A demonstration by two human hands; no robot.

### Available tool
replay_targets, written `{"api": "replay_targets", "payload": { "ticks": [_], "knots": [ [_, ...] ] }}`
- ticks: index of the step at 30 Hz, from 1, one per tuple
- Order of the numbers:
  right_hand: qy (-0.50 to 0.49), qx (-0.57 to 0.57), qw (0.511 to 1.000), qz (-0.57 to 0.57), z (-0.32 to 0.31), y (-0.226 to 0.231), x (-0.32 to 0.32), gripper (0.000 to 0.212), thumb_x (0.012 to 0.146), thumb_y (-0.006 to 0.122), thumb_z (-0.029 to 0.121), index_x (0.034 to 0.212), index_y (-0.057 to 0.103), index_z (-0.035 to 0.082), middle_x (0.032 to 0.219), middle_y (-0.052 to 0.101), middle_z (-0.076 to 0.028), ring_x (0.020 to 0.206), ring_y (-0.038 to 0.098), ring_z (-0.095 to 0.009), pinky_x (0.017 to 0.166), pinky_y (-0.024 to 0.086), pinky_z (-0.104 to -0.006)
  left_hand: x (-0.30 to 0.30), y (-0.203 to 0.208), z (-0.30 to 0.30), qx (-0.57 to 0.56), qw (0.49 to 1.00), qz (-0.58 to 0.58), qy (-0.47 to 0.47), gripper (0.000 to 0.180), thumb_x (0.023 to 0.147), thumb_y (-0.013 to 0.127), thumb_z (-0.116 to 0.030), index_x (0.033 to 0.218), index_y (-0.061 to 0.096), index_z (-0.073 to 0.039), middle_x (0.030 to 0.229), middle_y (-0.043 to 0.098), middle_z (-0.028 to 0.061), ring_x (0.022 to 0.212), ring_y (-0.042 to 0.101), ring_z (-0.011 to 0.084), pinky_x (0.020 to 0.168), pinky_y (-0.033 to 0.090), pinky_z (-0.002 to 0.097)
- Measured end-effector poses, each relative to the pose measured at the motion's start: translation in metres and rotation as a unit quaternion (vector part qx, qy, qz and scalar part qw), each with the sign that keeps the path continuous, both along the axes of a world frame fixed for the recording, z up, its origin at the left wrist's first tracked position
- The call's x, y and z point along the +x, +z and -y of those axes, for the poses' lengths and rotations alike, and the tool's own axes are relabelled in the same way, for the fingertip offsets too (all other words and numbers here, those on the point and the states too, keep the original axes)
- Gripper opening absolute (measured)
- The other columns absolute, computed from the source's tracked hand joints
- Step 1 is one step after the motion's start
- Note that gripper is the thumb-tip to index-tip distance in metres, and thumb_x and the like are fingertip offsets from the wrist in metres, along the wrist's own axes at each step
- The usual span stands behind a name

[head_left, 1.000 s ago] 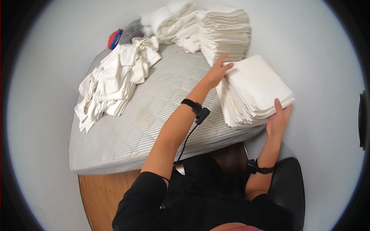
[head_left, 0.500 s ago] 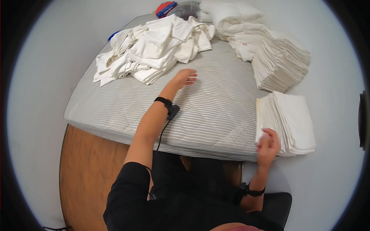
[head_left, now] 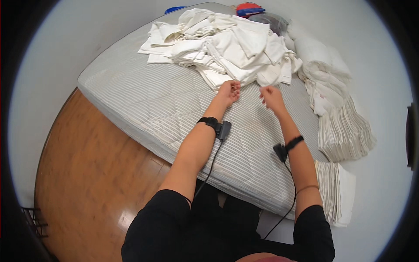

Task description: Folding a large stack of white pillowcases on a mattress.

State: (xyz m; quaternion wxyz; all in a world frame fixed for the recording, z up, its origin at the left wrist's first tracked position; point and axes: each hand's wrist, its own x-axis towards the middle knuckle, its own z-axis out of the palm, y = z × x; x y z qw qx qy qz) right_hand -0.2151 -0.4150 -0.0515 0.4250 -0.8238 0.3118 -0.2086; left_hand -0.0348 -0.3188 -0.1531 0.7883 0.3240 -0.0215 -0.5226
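Observation:
A large heap of white cloths (head_left: 244, 43) lies loosely on the striped mattress (head_left: 174, 113), toward its far side. My left hand (head_left: 230, 92) is at the heap's near edge, palm turned inward, fingers loosely bent and apart; I see nothing held in it. Whether its fingertips touch the cloth I cannot tell. My right hand (head_left: 272, 99) hovers over the mattress just right of it, fingers bent downward and spread, a little short of the heap. It too holds nothing that I can see.
At the right edge stand a tall stack of folded white cloths (head_left: 345, 135) and a nearer stack (head_left: 334, 187), partly behind my right arm. A rolled white quilt (head_left: 323, 61) lies beyond them. A red and blue bag (head_left: 248, 9) sits at the back. Cables hang from both wrist straps.
My right hand has left the near stack of folded cloths and moved forward and left to the heap. My left hand has come closer to the heap. The view has turned left.

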Motion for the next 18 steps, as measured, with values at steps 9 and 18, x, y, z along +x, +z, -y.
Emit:
{"api": "replay_targets", "payload": {
  "ticks": [9, 18],
  "knots": [
    [-0.154, -0.051, 0.986, -0.036, 0.084, -0.024, 0.151, 0.056, 0.095, 0.058, 0.045, 0.091, 0.067, -0.01, 0.075, 0.068, -0.017, 0.058, 0.067, -0.025, 0.046, 0.053, -0.0368, -0.004, 0.003, 0.006, -0.003, 1.0, -0.017, -0.008, 0.024, 0.093, 0.052, -0.027, 0.1, 0.065, -0.007, 0.085, 0.062, -0.0001, 0.072, 0.054, 0.0139, 0.066, 0.048, 0.0305],
    [0.049, -0.158, 0.951, -0.261, 0.035, -0.092, -0.017, 0.054, 0.086, 0.055, 0.037, 0.094, 0.067, -0.015, 0.092, 0.066, -0.036, 0.089, 0.066, -0.047, 0.083, 0.051, -0.0497, -0.024, 0.011, 0.006, 0.055, 0.995, 0.073, 0.031, 0.052, 0.094, 0.062, -0.046, 0.127, 0.057, -0.005, 0.115, 0.065, 0.008, 0.101, 0.063, 0.0241, 0.084, 0.053, 0.039]
  ]
}}
